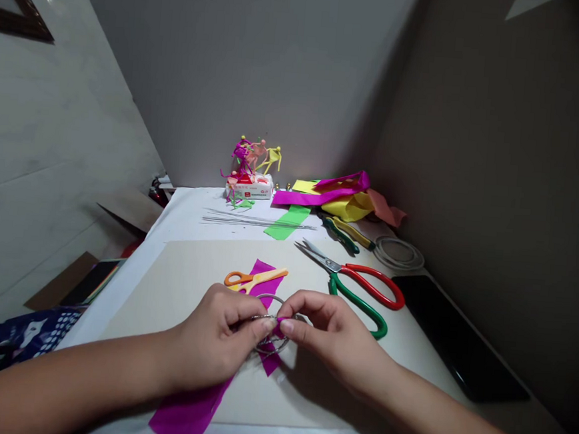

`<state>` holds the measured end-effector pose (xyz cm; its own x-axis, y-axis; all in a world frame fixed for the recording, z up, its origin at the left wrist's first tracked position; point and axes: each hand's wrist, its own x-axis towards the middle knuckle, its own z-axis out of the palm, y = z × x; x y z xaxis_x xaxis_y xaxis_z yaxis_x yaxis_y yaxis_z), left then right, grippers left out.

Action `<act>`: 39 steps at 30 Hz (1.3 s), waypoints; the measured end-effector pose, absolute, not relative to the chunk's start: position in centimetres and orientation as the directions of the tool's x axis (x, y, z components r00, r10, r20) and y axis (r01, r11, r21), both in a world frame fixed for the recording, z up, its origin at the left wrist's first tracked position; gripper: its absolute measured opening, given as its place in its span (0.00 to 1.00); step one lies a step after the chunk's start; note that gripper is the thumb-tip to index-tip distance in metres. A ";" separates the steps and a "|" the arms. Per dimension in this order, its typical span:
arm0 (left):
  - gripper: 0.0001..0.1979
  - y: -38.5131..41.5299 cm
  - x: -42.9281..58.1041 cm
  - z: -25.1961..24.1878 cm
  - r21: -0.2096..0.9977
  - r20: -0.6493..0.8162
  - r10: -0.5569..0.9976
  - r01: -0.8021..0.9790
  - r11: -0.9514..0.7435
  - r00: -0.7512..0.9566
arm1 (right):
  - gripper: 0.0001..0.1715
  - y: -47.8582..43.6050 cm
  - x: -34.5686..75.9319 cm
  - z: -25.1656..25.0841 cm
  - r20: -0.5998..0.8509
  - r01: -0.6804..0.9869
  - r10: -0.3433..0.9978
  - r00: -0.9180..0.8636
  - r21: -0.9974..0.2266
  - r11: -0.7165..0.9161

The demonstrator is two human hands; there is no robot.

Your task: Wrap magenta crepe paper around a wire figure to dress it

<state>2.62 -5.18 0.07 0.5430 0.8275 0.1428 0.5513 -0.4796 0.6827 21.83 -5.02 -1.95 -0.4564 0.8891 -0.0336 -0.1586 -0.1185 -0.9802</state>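
Here's the head view, and it's all happening at lower centre of the frame! The left hand [215, 335] is closed in a tight pinch on a silver wire ring [269, 352], while the right hand [335, 334] grips a small fold of magenta crepe paper [188, 413] right against the wire. That paper runs under the ring and trails off the bottom of the frame. Risky spot: ease that pinch and the ring could spring loose, and a hard tug across the wire could tear the paper.

Just above, orange safety scissors [254, 280] lie on the paper, with big red-and-green scissors [336, 266] to the right. All this sits on a beige card [188, 289] on a white-covered table [179, 218]. Farther up, paper figures [251, 157] top a white box [250, 187], grey walls close in, and a dark picture frame [16, 1] hangs upper left!
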 end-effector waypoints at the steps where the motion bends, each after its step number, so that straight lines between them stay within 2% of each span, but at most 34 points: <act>1: 0.18 -5.2 2.6 0.1 0.679 0.140 0.830 0.558 -0.478 0.540 | 0.10 -5.0 21.8 -1.9 -0.041 -0.176 0.889 -0.457 -0.975 -0.135; 4: 0.17 -5.0 2.7 0.1 0.686 0.131 0.839 0.563 -0.461 0.528 | 0.10 -5.0 21.7 -1.9 -0.066 -0.229 0.885 -0.461 -0.955 -0.190; 6: 0.17 -4.7 2.7 0.1 0.732 0.101 0.846 0.537 -0.419 0.523 | 0.11 -5.0 21.6 -1.9 -0.096 -0.265 0.882 -0.461 -0.934 -0.240; 9: 0.17 -4.4 3.0 0.1 0.862 -0.018 0.860 0.443 -0.245 0.509 | 0.13 -4.9 21.6 -2.1 -0.126 -0.337 0.874 -0.469 -0.889 -0.309; 12: 0.18 -4.2 3.2 0.2 0.935 -0.083 0.867 0.339 -0.102 0.491 | 0.13 -4.9 21.8 -2.2 -0.108 -0.402 0.865 -0.490 -0.852 -0.335; 16: 0.18 -3.9 3.0 -0.1 0.973 -0.149 0.858 0.230 0.036 0.492 | 0.10 -4.9 21.9 -2.1 -0.103 -0.444 0.858 -0.503 -0.821 -0.359; 20: 0.17 -3.8 2.7 -0.5 0.973 -0.212 0.852 0.183 0.140 0.479 | 0.15 -4.9 21.6 -2.2 -0.097 -0.450 0.870 -0.484 -0.825 -0.342; 29: 0.17 -4.0 3.2 -1.0 0.980 -0.181 0.886 0.156 0.125 0.428 | 0.14 -4.9 21.2 -2.9 -0.134 -0.450 0.898 -0.418 -0.829 -0.333; 39: 0.17 -4.1 3.6 -0.7 0.963 -0.122 0.893 0.268 0.001 0.434 | 0.11 -4.9 20.9 -3.3 -0.135 -0.422 0.939 -0.315 -0.867 -0.266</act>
<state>3.65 -4.12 -0.73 0.4337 0.8928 -0.1218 0.2680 0.0013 0.9634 20.90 -4.95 -3.30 -0.3153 0.9394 -0.1346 -0.4217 -0.2658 -0.8669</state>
